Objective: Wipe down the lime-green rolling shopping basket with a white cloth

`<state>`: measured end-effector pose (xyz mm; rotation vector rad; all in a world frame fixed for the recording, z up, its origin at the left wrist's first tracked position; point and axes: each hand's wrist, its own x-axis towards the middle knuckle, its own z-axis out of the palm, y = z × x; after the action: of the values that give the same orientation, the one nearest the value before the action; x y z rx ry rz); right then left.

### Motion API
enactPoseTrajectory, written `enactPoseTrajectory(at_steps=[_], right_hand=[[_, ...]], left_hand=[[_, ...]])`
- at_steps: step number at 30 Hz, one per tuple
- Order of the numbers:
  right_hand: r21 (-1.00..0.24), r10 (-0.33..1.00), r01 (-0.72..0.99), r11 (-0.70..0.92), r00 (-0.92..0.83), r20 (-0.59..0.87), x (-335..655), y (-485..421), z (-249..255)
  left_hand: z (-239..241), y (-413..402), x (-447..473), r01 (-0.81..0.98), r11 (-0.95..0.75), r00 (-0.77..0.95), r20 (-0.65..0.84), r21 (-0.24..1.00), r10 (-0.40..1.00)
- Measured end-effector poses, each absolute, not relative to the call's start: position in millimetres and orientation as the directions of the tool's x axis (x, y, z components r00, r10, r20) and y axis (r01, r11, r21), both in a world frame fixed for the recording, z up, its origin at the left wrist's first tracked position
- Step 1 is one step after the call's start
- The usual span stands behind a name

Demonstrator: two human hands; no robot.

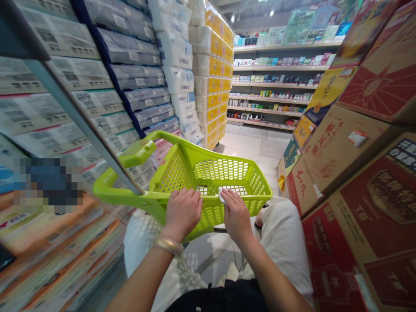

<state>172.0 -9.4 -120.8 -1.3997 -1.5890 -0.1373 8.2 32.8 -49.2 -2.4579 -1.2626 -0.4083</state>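
A lime-green plastic shopping basket [250, 180] rests on my lap, its handle [136, 154] swung out to the left. My left hand [182, 212] curls over the near rim and grips it; a gold bangle sits on that wrist. My right hand [235, 212] is closed on a small white cloth or wipe [222, 195], pressed against the same rim. Through the mesh no goods show inside the basket.
Shelves of stacked tissue and paper packs [143, 73] fill the left side. Red and brown cardboard cartons [367, 173] are piled close on the right. A tiled aisle [250, 145] runs ahead to far shelves of small goods [276, 86].
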Motion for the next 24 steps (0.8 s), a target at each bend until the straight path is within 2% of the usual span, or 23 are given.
enactPoseTrajectory(at_steps=[6,13,19,21,24], right_hand=[[-0.4,0.682,0.751,0.526,-0.091,0.726,155,-6,-111],[-0.459,0.702,0.835,0.305,0.128,0.7,176,-11,-119],[-0.417,0.704,0.765,0.491,-0.067,0.707,158,-8,-113],[-0.435,0.704,0.765,0.476,-0.034,0.71,165,-9,-116],[-0.483,0.717,0.8,0.357,0.096,0.691,181,-10,-121]], left_hand=[[-48,32,10,0.819,-0.548,0.566,0.406,-0.172,0.718],[-49,33,9,0.821,-0.544,0.563,0.407,-0.174,0.719],[-50,32,10,0.82,-0.544,0.564,0.408,-0.176,0.718],[-50,32,10,0.818,-0.548,0.566,0.411,-0.174,0.715],[-51,32,10,0.82,-0.547,0.562,0.413,-0.167,0.717]])
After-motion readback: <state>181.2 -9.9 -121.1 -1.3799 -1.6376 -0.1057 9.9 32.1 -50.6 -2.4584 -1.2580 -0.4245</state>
